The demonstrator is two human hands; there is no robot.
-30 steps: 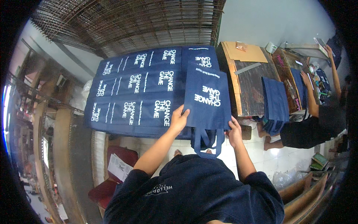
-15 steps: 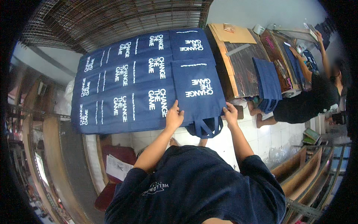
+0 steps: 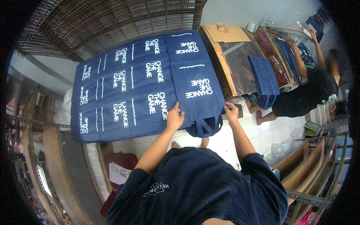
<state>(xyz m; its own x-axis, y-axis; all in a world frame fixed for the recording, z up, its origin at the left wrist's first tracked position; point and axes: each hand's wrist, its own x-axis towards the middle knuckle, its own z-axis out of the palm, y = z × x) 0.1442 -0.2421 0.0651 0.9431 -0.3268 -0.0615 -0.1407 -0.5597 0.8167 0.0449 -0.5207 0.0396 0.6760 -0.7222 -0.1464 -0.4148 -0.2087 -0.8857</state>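
Note:
A navy blue tote bag (image 3: 202, 105) with white print lies at the near right corner of the table, its handles hanging over the near edge. My left hand (image 3: 175, 117) pinches its near left edge between thumb and fingers. At the opposite side, my right hand (image 3: 231, 113) grips the near right corner the same way. Other navy printed bags (image 3: 141, 84) lie flat in rows to the left, edges touching or overlapping. Beyond the held one lies another tote bag (image 3: 187, 56) with matching print. What supports them is hidden beneath the cloth.
On the right, a dark worktable (image 3: 240, 69) carries brown board sheets (image 3: 227, 34) and a stack of navy bags (image 3: 264, 75). A co-worker (image 3: 305, 93) reaches over a frame there. Wire racks (image 3: 123, 22) stand behind; a red chair (image 3: 125, 162) with papers is at lower left.
My hands keep hold of the same bag edges, with hardly any movement. The whole view has shifted slightly. The co-worker's arms have moved a little at the frame.

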